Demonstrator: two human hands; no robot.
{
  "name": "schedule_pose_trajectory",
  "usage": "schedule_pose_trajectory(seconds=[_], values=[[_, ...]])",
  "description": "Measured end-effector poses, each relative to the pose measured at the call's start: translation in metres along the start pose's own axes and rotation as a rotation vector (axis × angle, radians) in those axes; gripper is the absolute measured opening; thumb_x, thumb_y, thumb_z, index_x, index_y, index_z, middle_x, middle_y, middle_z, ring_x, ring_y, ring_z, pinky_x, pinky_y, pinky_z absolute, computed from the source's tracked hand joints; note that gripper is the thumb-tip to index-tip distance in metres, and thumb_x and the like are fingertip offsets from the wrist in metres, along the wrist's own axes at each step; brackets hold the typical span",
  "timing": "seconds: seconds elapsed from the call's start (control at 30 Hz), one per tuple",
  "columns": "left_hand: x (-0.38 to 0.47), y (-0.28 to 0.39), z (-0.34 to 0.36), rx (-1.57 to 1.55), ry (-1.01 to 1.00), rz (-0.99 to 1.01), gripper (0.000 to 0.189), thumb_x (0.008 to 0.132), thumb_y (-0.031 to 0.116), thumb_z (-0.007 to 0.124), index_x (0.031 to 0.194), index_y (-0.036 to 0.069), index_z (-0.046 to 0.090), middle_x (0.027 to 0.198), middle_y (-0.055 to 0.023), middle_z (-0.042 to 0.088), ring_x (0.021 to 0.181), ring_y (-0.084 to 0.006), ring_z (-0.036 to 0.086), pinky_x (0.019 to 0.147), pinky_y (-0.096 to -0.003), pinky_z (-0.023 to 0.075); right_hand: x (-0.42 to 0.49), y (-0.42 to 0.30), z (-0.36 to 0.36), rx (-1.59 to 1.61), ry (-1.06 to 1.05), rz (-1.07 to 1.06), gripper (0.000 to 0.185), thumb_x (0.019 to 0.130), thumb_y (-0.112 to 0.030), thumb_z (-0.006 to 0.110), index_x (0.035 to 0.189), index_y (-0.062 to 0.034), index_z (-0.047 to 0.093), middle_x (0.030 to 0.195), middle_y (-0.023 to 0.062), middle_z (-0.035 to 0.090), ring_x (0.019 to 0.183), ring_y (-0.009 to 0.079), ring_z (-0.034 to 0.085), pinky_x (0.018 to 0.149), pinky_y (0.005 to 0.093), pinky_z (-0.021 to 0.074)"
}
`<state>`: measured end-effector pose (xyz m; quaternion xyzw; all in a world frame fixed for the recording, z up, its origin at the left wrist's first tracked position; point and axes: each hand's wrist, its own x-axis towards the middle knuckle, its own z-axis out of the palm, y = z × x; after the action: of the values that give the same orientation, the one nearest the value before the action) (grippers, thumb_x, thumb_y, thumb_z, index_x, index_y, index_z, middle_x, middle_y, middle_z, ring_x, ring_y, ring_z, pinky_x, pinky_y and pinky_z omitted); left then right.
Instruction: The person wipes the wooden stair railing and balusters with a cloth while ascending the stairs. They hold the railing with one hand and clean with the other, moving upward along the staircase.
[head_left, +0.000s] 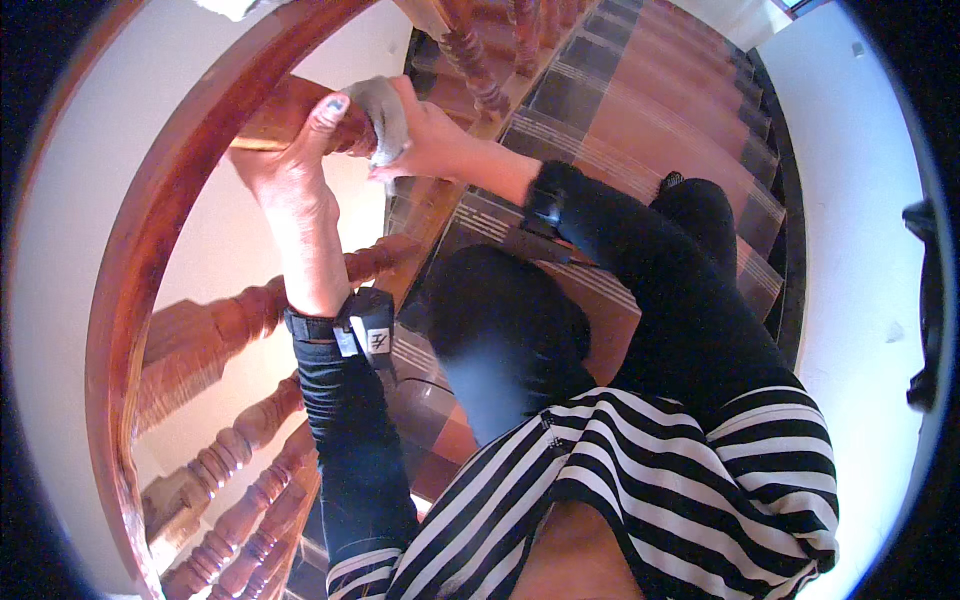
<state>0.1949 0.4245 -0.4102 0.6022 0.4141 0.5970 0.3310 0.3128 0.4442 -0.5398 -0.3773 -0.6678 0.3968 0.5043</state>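
Observation:
Near the top of a turned wooden baluster (292, 105), just under the curved wooden handrail (154, 195), both hands are at work height. My left hand (289, 161) grips the baluster's square upper part, its thumb lying across the wood. A grey cloth (381, 116) is wrapped round the turned part beside it, with my right hand (431, 139) closed on the cloth. The fingers of my left hand are mostly hidden behind the wood. Both wrists carry black straps with small devices.
More turned balusters (240, 315) stand along the rail at the lower left. Tiled stairs (667, 90) with striped edges run beside a white wall (855, 187) on the right. My bent knee (502, 307) is close to the wooden base rail (435, 217).

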Motion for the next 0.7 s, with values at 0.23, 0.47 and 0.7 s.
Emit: schedule_pose_trajectory(seconds=[0.23, 0.47, 0.7], values=[[0.003, -0.009, 0.005, -0.015, 0.002, 0.004, 0.064, 0.072, -0.009, 0.075, 0.131, 0.001, 0.052, 0.115, -0.0200, 0.065, 0.108, -0.0281, 0.064, 0.098, -0.0411, 0.0526, 0.042, 0.037, -0.011, 0.466, -0.526, 0.057, 0.069, 0.052, -0.011, 0.093, 0.114, -0.0041, 0.063, 0.098, 0.0050, 0.072, 0.087, 0.0154, 0.064, 0.080, 0.0333, 0.0539], [0.001, -0.007, 0.007, 0.008, -0.023, 0.008, 0.067, 0.073, -0.010, 0.073, 0.135, 0.000, 0.047, 0.120, -0.0237, 0.061, 0.113, -0.0317, 0.063, 0.097, -0.0443, 0.0542, 0.064, 0.055, -0.006, 0.635, -0.813, 0.101, 0.061, 0.055, -0.014, 0.094, 0.108, -0.0038, 0.066, 0.095, 0.0049, 0.071, 0.084, 0.0180, 0.066, 0.077, 0.0324, 0.0541], [0.000, -0.003, 0.004, 0.071, -0.057, -0.014, 0.066, 0.078, -0.012, 0.068, 0.137, 0.000, 0.040, 0.123, -0.0275, 0.057, 0.113, -0.0367, 0.062, 0.097, -0.0459, 0.0542, 0.009, 0.014, 0.008, 0.263, -0.055, 0.064, 0.058, 0.058, -0.022, 0.090, 0.109, -0.0083, 0.066, 0.092, 0.0122, 0.072, 0.086, 0.0259, 0.069, 0.078, 0.0371, 0.0552]])
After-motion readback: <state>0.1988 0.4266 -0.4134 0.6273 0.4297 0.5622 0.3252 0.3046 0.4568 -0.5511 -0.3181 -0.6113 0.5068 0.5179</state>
